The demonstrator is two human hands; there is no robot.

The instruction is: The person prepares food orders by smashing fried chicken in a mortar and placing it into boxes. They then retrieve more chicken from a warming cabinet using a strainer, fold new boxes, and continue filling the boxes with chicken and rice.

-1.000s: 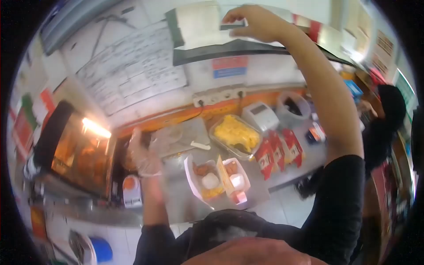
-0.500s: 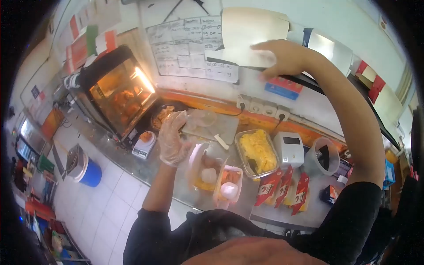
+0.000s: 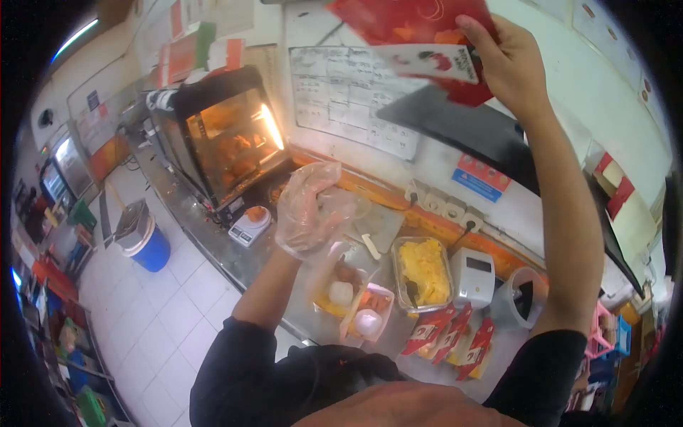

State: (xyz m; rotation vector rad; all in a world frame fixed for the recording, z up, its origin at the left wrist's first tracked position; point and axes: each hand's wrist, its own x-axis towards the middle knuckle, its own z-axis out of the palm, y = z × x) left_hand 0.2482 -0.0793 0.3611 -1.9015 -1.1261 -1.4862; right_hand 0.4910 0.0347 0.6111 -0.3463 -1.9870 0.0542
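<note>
My right hand (image 3: 518, 67) is raised high on the right and grips a red printed cardboard piece (image 3: 455, 89), apparently a flat food carton, with the thumb on its face. My left hand (image 3: 313, 213), in a loose clear plastic glove, is held over the counter with curved fingers apart and nothing visible in it. Just below it stand two open paper boxes: one box (image 3: 334, 274) with a white rounded lump and yellow food, the other box (image 3: 371, 313) with a white lump beside orange-brown pieces. Left of the glove, a kitchen scale (image 3: 249, 226) bears a fried piece (image 3: 256, 213).
A lit glass warmer (image 3: 231, 135) holds fried food. Along the counter are a clear tub of yellow food (image 3: 425, 270), a white device (image 3: 472, 277), a plastic bucket (image 3: 518, 299) and several red-topped packs (image 3: 448, 338). A black shelf (image 3: 462, 124) juts from the wall.
My right hand went from open beside the white sheets on the shelf to higher up, now holding the red carton. My gloved left hand has shifted slightly; the view has turned.
</note>
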